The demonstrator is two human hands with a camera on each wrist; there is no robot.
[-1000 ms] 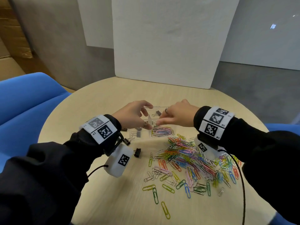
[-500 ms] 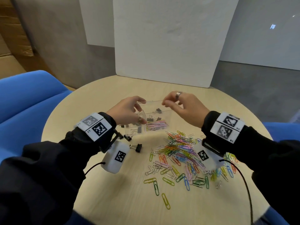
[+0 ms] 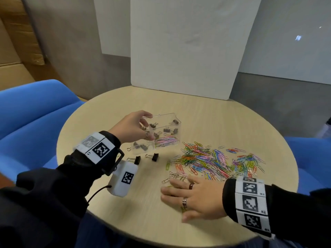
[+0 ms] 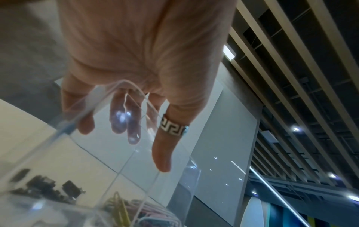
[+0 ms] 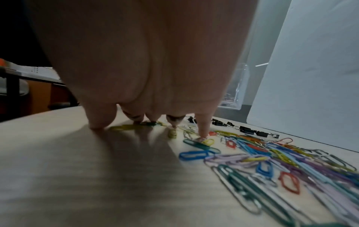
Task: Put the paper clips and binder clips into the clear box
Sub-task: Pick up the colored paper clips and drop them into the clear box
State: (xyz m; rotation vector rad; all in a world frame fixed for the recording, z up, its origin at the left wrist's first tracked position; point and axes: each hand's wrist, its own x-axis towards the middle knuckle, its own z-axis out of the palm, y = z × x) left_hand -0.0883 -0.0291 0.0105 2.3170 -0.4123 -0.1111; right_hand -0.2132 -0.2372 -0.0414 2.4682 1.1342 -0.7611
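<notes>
- Two hands at work — left hand (image 3: 129, 128) grips the clear box (image 3: 162, 129) at ten o'clock.
- Right hand (image 3: 194, 196), fingers spread, presses paper clips (image 3: 211, 161) on the worktop (image 3: 223, 122) — next, probably gathering and pinching them.

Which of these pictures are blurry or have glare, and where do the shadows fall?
Head view: mostly sharp, but the right hand is motion-smeared. Left wrist view: glare spots on the clear box wall over the fingers; the binder clips inside are soft. Right wrist view: the palm fills the top, dim; finger shadows fall toward the camera on the table; the nearest paper clips are blurred.
</notes>
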